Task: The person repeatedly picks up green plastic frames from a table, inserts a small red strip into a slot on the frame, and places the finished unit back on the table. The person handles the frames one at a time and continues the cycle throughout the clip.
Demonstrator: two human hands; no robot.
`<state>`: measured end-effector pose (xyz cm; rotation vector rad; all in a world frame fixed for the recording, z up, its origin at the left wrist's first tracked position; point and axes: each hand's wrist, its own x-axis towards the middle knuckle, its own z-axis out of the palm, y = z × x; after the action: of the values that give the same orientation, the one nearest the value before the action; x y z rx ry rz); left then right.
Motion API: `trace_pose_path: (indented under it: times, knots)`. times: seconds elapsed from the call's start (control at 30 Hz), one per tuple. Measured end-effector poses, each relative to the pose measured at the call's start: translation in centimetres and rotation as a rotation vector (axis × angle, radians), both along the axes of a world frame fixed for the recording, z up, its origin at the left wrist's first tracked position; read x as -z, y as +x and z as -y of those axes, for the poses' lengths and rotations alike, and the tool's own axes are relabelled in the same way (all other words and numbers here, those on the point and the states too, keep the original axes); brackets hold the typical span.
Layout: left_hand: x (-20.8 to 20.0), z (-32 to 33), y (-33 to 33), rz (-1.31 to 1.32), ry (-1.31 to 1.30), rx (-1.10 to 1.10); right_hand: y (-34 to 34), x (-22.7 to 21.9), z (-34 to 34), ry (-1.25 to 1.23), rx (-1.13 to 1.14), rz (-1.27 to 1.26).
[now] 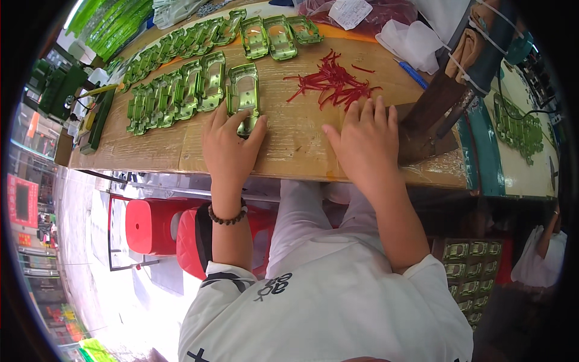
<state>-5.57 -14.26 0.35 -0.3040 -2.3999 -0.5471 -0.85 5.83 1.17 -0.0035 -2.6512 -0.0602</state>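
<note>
A green, glossy casing [244, 85] with a rectangular opening lies at the right end of a row on the cardboard-covered tabletop. My left hand [229, 145] is at its near end, with the thumb by the right edge and the forefinger over the top, closed loosely around that end. To the right, my right hand [367, 142] lies palm down with its fingers spread and holds nothing visible. Its fingertips reach the near edge of a loose pile of thin red strips [335, 79].
More green casings [175, 93] stand in two rows at the left and back. A dark metal post [443, 90] rises beside my right hand. A blue pen [411, 73] and crumpled white plastic [410, 45] lie behind. Red stools [154, 226] stand below the table's left part.
</note>
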Motion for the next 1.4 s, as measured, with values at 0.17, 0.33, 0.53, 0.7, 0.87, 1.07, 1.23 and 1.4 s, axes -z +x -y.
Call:
trace_pose_path:
  times: [0.17,0.33,0.53,0.7,0.87,1.07,1.23,1.4]
  knots:
    - [-0.2,0.1,0.2,0.039,0.044,0.016,-0.6,0.3,0.8,0.049,-0.035,0.068]
    - [0.3,0.5,0.2,-0.023,0.057,0.022,0.1,0.0,0.8,-0.12,-0.272,-0.033]
    - [-0.2,0.9,0.5,0.128,0.085,0.094,0.0,-1.1,0.3,-0.196,-0.215,0.011]
    - [-0.8,-0.4,-0.4,-0.045,0.053,0.114,0.2,-1.7,0.3,-0.161,-0.234,0.039]
    - [0.0,-1.1,-1.9,0.02,0.05,0.039,-0.2,-1.9,0.6,-0.104,-0.328,0.051]
    - [-0.6,-0.7,-0.3,0.04,0.237,0.064,0.6,-2.5,-0.5,-0.076,-0.447,0.05]
    - [-0.1,-1.2,2.3,0.033,0.713,0.254,1.8,-1.5,-1.1,-0.204,-0.501,-0.016]
    - [-0.2,-1.9,8.4,0.429,1.178,0.681,2.4,-0.8,-1.5,-0.489,-0.554,-0.159]
